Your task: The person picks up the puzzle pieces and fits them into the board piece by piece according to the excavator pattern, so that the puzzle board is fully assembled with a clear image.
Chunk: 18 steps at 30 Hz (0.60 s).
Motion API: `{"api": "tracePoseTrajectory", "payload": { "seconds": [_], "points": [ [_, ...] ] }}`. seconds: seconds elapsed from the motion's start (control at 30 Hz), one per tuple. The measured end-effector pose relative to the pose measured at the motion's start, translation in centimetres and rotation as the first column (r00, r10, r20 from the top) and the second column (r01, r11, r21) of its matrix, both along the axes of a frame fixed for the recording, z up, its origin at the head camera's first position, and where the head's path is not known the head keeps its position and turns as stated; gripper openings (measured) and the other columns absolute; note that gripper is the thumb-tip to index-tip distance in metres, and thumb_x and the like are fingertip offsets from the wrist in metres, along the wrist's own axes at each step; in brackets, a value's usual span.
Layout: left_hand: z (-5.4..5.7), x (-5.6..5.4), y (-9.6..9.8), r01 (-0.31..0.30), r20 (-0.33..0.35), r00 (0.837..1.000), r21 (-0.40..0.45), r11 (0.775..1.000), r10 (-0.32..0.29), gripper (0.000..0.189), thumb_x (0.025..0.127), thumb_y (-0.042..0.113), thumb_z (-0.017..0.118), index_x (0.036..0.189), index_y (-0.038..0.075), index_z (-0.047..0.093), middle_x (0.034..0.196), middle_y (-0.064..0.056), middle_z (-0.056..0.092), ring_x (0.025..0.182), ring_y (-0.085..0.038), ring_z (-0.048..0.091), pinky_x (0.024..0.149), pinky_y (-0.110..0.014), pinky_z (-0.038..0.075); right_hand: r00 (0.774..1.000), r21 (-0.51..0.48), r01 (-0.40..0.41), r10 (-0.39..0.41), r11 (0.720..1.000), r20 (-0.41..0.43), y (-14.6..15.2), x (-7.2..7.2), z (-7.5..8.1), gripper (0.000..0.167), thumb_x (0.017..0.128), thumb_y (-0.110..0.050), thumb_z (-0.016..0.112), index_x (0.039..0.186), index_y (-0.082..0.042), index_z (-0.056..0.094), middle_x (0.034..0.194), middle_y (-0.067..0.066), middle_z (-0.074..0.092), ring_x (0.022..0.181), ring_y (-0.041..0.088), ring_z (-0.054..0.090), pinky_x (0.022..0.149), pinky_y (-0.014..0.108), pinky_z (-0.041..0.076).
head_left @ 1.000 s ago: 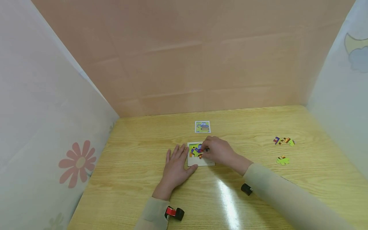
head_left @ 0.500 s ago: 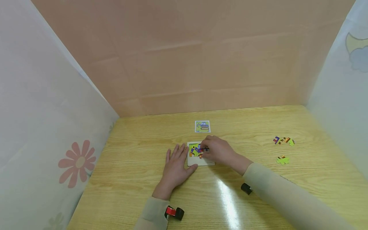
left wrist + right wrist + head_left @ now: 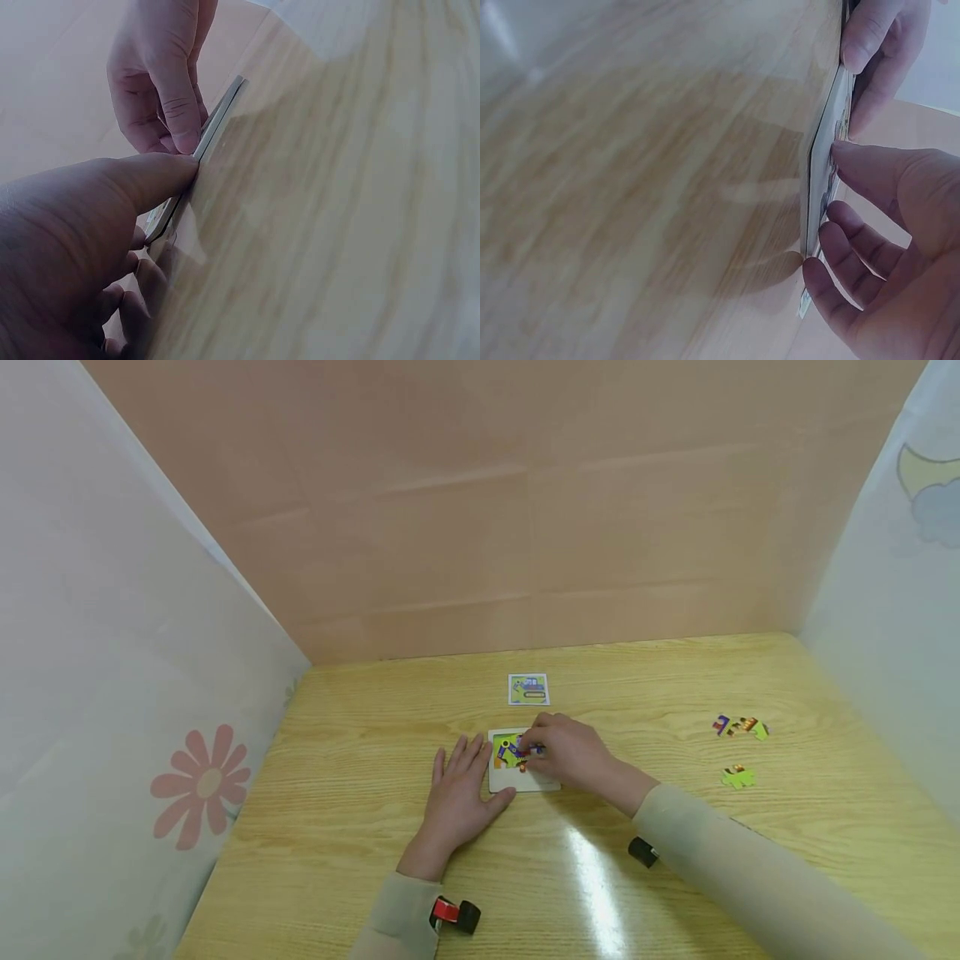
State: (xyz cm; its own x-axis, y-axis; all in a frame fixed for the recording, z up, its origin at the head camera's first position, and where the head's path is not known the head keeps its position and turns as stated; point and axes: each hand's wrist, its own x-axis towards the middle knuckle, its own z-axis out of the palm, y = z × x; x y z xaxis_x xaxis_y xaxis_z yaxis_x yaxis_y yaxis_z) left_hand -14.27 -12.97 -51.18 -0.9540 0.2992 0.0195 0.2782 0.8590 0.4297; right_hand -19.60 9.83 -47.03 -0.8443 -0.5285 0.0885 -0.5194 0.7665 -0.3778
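A small pale puzzle board (image 3: 536,782) lies flat on the table, its upper left part filled with joined green, purple and yellow puzzle pieces (image 3: 507,753). My left hand (image 3: 460,795) lies beside the board, fingers straight along its left edge and thumb at the near edge. Over the board's right half, my right hand (image 3: 572,753) holds a small jigsaw puzzle piece with bent fingers, low on the picture and mostly covered by them. In the right wrist view the right thumb (image 3: 870,165) touches the board's face.
A picture card (image 3: 528,690) of a digger lies behind the board. Off to the right are loose puzzle pieces (image 3: 738,778), with more pieces (image 3: 753,727) behind them. A wooden table (image 3: 360,760) is enclosed by a back wall and two side walls.
The piece under my right fingers, dark and raised earlier, now sits lower against the picture. The right fingertips have shifted slightly; the left hand stays where it was.
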Motion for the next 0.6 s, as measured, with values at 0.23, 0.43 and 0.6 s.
{"api": "tracePoseTrajectory", "payload": {
  "seconds": [0.23,0.43,0.6],
  "points": [
    [0.04,0.00,-0.04,0.002,-0.006,1.000,-0.008,1.000,-0.003,0.084,0.104,0.057,0.071,0.167,0.006,0.047,0.179,-0.011,0.034,0.168,-0.035,0.019,0.135,-0.062,0.003,1.000,0.014,-0.014,0.014,1.000,-0.012,-0.02,-0.02,0.05,0.020,0.092,-0.018,0.091,0.111,-0.021,0.086,0.108,0.000,0.072,0.092,0.018,0.064,0.071,0.035,0.057],
    [-0.05,0.03,0.02,0.004,-0.017,1.000,0.003,1.000,-0.004,0.083,0.104,0.055,0.073,0.166,0.006,0.049,0.177,-0.012,0.036,0.168,-0.036,0.021,0.135,-0.063,0.005,1.000,0.014,-0.008,0.008,1.000,-0.017,0.01,-0.05,-0.12,0.018,0.092,-0.017,0.091,0.109,-0.022,0.087,0.107,-0.001,0.072,0.091,0.018,0.064,0.071,0.036,0.057],
    [-0.04,0.07,0.03,0.008,-0.030,1.000,0.011,1.000,-0.008,0.082,0.103,0.053,0.074,0.165,0.004,0.050,0.176,-0.013,0.038,0.167,-0.037,0.024,0.134,-0.064,0.007,1.000,0.024,-0.001,0.001,1.000,-0.017,-0.05,-0.15,-0.26,0.017,0.092,-0.016,0.090,0.109,-0.022,0.087,0.105,-0.001,0.072,0.089,0.017,0.063,0.070,0.035,0.056]
  ]
}}
